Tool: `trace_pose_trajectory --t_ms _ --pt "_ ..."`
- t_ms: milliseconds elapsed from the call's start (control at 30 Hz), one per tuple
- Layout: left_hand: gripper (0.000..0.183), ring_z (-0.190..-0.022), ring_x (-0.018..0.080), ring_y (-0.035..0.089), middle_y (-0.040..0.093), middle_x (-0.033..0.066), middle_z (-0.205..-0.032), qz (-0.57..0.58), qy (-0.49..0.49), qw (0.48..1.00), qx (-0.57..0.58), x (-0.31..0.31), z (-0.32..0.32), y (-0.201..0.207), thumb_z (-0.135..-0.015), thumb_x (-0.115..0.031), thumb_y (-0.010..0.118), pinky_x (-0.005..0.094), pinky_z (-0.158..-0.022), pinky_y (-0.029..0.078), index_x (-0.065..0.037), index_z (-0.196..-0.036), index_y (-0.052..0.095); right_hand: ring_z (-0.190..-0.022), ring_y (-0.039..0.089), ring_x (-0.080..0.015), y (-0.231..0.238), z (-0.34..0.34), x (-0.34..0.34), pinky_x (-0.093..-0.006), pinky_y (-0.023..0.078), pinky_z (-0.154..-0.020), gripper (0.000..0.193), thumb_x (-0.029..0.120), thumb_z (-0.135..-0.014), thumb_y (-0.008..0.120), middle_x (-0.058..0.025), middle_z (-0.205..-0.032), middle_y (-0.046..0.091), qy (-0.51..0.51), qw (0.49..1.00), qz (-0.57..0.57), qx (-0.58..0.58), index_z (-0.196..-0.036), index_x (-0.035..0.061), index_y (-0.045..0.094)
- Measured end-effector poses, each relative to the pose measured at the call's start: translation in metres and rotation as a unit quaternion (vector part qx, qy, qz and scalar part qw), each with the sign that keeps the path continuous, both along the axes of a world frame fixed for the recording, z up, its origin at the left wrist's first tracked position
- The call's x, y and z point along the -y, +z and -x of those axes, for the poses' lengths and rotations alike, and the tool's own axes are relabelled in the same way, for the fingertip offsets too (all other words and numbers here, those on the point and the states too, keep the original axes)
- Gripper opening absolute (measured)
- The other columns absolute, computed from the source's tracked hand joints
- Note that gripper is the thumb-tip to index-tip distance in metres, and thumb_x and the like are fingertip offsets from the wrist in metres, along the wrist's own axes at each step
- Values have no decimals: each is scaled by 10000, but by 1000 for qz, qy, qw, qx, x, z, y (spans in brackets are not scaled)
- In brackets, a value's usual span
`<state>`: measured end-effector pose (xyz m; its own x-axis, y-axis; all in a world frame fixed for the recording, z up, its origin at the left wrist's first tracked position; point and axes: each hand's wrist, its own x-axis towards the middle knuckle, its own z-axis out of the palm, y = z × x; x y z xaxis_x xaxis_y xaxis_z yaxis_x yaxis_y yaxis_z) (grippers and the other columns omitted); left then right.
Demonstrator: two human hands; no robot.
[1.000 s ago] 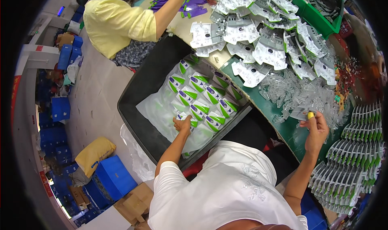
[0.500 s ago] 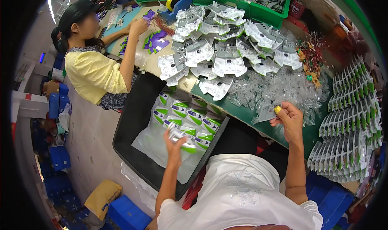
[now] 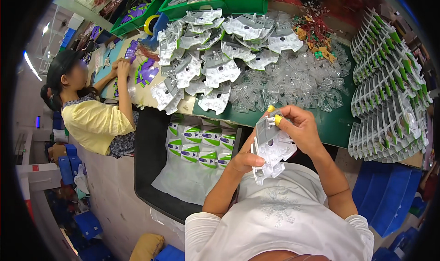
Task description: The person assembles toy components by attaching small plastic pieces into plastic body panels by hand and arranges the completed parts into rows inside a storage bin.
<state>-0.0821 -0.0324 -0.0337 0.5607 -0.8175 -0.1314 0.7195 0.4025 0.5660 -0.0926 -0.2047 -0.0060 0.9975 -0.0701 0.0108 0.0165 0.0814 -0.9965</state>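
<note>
In front of my chest, my left hand (image 3: 246, 161) grips a white plastic housing (image 3: 271, 156) by its side, thumb over the edge. The hollow inner face of the housing, with moulded posts, is turned up. A grey plastic plate (image 3: 266, 131) lies against its upper end. My right hand (image 3: 300, 129), with yellow finger covers on thumb and index finger, pinches the plate's upper edge. Whether the plate is seated in the housing cannot be made out. Beyond my hands, a heap of similar white-and-grey housings (image 3: 221, 69) and a pile of clear plastic parts (image 3: 293, 80) cover the green table (image 3: 321, 123).
A black box (image 3: 153, 180) at left holds rows of white-green-purple pieces (image 3: 201, 141) on a plastic sheet. Stacked housings (image 3: 389, 86) stand at right. Red wires with small boards (image 3: 316, 34) lie at the back, beside a green bin (image 3: 220, 6). A co-worker (image 3: 98, 109) handles purple parts at left.
My left hand has come up from over the black box with the housing, and my right hand has moved left with the grey plate. Both now meet at the housing. The view has shifted.
</note>
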Motion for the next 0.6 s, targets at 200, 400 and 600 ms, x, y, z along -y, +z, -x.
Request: trace_pose_trajectory --t_ms 200,400,600 --pt "1077 -1206 229 390 314 134 -1348 -31 23 999 -7 -9 -2 -5 -533 -265 670 340 -989 329 -76 -1422 91 -726 548 -42 -12 -17 -4 -190 445 -648 173 77 -845 577 -7 -820 601 75 988 -116 -64 -1001 2 576" --pt "821 -1101 278 494 408 178 -1291 -3 118 989 -85 -12 -7 -17 -725 -277 618 320 -843 484 -91 -1398 185 -668 551 -59 26 -136 23 -209 447 -559 254 84 -822 591 -10 -803 599 -85 990 -111 -15 -1052 -23 572" --pt "751 -1107 301 481 412 202 -1280 62 111 987 -96 -23 -7 -31 -756 -339 572 338 -867 464 -41 -1366 253 -633 634 -179 42 -245 47 -308 545 -516 402 259 -830 551 -102 -705 613 -58 981 152 -103 -993 -108 552"
